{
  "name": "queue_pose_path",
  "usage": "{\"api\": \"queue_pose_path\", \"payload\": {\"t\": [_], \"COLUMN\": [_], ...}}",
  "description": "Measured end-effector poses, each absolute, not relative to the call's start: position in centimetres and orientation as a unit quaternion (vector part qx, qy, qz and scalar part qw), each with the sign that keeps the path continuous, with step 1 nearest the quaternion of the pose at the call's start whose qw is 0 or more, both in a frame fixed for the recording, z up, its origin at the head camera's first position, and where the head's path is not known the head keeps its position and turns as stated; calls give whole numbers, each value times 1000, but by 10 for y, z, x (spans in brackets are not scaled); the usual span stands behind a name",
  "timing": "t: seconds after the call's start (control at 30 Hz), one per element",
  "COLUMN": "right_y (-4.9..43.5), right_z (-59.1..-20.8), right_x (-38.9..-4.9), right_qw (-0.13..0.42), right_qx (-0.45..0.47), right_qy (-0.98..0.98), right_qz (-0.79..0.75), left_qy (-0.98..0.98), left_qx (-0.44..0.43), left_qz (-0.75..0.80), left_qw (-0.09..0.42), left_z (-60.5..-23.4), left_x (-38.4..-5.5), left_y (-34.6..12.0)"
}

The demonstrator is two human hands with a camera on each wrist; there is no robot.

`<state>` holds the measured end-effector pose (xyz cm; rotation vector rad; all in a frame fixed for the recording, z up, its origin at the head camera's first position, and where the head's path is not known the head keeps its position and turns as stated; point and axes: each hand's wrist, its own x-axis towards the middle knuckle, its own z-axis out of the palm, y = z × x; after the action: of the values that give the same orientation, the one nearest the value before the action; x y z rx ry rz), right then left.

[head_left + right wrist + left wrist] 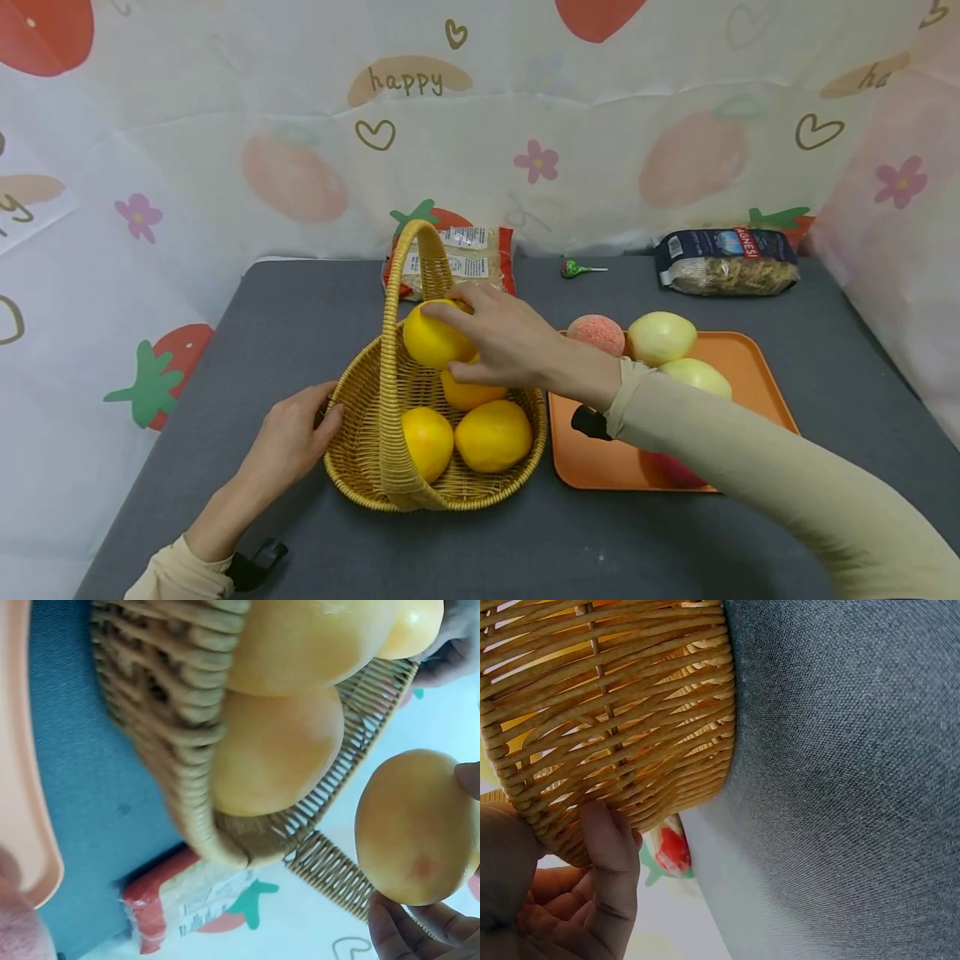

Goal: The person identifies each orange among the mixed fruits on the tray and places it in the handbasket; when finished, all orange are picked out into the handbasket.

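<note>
My right hand holds a round yellow fruit between thumb and fingertips, up near the basket's arched handle. In the right wrist view this fruit has a small reddish spot. Below it, the woven wicker basket stands on the table with three more yellow fruits in it, among them one at the front right and one beside the handle. My left hand grips the basket's left rim, thumb and fingers on either side of the wicker.
An orange tray to the right bears a pink rough ball, pale green fruits and a red item, partly hidden by my right arm. Behind lie a red-edged food bag, a lollipop and a pasta bag.
</note>
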<state>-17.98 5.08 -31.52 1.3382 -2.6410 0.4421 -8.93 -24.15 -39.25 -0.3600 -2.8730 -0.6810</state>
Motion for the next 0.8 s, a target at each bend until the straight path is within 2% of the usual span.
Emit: {"api": "queue_pose_path", "payload": {"t": [0.6,0.8], "right_y": [17,7], "right_z": [-311,-314], "right_x": [-186,-188], "right_qw": [59,22], "right_qx": [494,487], "right_qy": [-863,-872], "right_qz": [85,44], "left_qy": [-961,-960], "left_qx": [-131,-130], "left_qz": [-226,-229], "left_qw": [95,94], "left_z": [-392,-391], "left_x": [-91,-90], "left_y": [-242,-241]}}
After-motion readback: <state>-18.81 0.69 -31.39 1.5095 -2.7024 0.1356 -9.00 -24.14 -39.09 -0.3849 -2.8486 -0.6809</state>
